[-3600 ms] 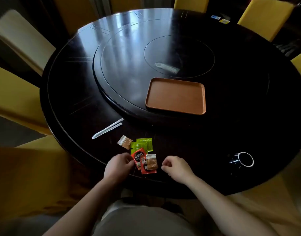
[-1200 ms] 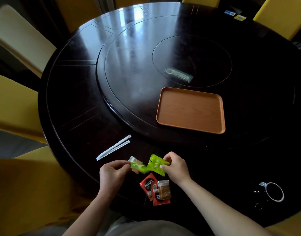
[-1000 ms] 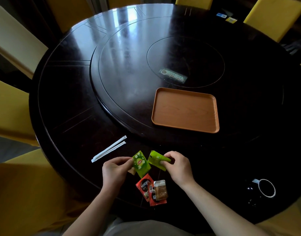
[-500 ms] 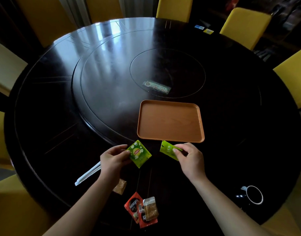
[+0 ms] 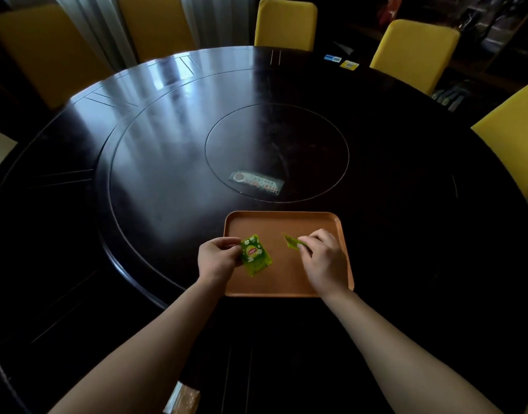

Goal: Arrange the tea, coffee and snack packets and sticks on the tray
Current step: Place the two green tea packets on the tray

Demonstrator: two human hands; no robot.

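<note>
Just above the orange tray, both hands are gripping packets. The left hand pinches a green tea packet by its left edge, over the tray's left half. The right hand pinches a second green packet between thumb and fingertips, over the right half. Whether either packet touches the tray cannot be told. The tray sits on the dark surface, on its raised turntable. A brown snack packet lies at the surface's near edge.

Tray sits on the near side of the turntable of a round table, with a card just behind. Over the tray, the left hand holds a tea packet on the left side and the right hand holds a second packet on the right side (a third packet lies at the table's near edge).
</note>
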